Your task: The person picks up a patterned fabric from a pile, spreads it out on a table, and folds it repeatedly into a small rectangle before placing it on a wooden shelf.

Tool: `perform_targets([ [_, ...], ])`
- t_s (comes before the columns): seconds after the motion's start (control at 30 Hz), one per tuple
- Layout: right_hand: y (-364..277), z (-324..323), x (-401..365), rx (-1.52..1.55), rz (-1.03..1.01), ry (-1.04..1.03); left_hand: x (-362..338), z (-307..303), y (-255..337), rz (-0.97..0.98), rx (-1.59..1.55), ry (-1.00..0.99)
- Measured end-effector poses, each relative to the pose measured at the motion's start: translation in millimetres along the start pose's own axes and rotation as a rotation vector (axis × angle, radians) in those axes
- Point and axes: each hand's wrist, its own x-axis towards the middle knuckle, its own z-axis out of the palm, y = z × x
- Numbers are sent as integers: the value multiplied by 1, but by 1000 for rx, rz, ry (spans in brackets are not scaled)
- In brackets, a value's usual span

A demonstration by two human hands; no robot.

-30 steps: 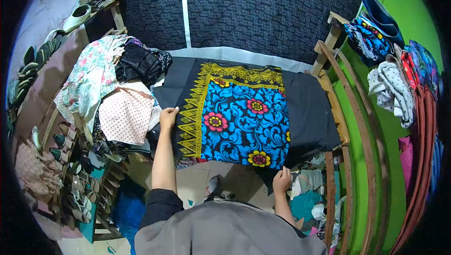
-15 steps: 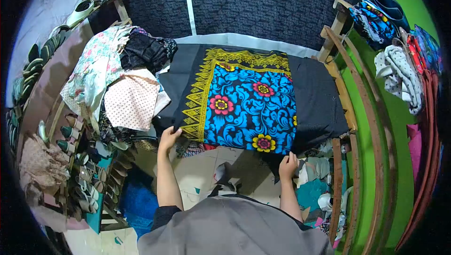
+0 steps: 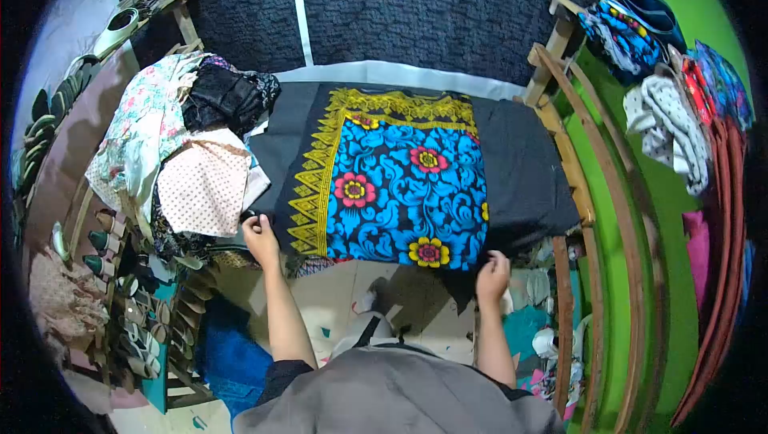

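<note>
A blue, black and gold floral patterned cloth (image 3: 404,186) lies flat on plain black cloth (image 3: 528,170) over a waist-high surface. Its zigzag gold border runs along the left side and the far edge. Beside its near left corner, my left hand (image 3: 262,242) is closed, with fingertips at dark cloth next to the polka-dot fabric. My right hand (image 3: 492,276) is at the near right corner, its fingers curled; whether it holds the cloth edge is hidden. A heap of fabrics, with a cream polka-dot piece (image 3: 204,186) and black lace (image 3: 228,94), lies left of the patterned cloth.
A rack with several shoe-shaped pieces (image 3: 144,322) stands at left. Wooden rails (image 3: 632,218) curve along the right, near hanging fabrics (image 3: 668,122). Dark textured sheeting (image 3: 424,18) is beyond the surface. Blue cloth (image 3: 232,346) and scraps lie on the floor below.
The view has shifted slightly, moving the cloths left and down. My left hand has moved left from the patterned cloth's corner; my right hand sits slightly farther right of the cloth's edge.
</note>
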Motion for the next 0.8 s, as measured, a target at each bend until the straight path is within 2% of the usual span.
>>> perform_targets([
  [0.03,-7,-4,17,116,59,71,11,1,9,81,-55,54],
  [0.07,-15,-8,33,165,79,77,23,6,20,120,-18,-30],
  [0.1,-29,-10,53,214,100,82,33,13,38,76,-41,-149],
  [0.23,-43,33,118,176,-1,-20,76,88,58,123,234,-513],
  [0.3,-71,48,145,-5,123,-157,97,132,54,-49,329,-725],
  [0.33,-73,62,157,55,159,-142,97,134,74,-99,420,-740],
  [0.37,-71,80,169,115,195,-125,108,162,46,0,308,-626],
  [0.4,-64,96,179,82,225,-129,114,161,47,49,238,-734],
  [0.43,-66,111,187,-30,143,-76,124,166,51,97,169,-847],
  [0.5,-56,118,189,122,182,-120,129,162,48,115,100,-700],
  [0.53,-56,117,189,170,159,-67,127,147,64,183,124,-632],
  [0.57,-56,116,188,218,139,-14,133,159,36,182,78,-624],
  [0.63,-57,118,191,124,151,-4,129,148,60,148,283,-685],
  [0.7,-70,112,198,-9,143,32,123,146,95,374,213,-375],
  [0.73,-67,118,207,44,68,97,121,147,119,484,169,-212],
  [0.8,-114,114,219,65,-201,-58,97,142,181,664,18,-414],
])
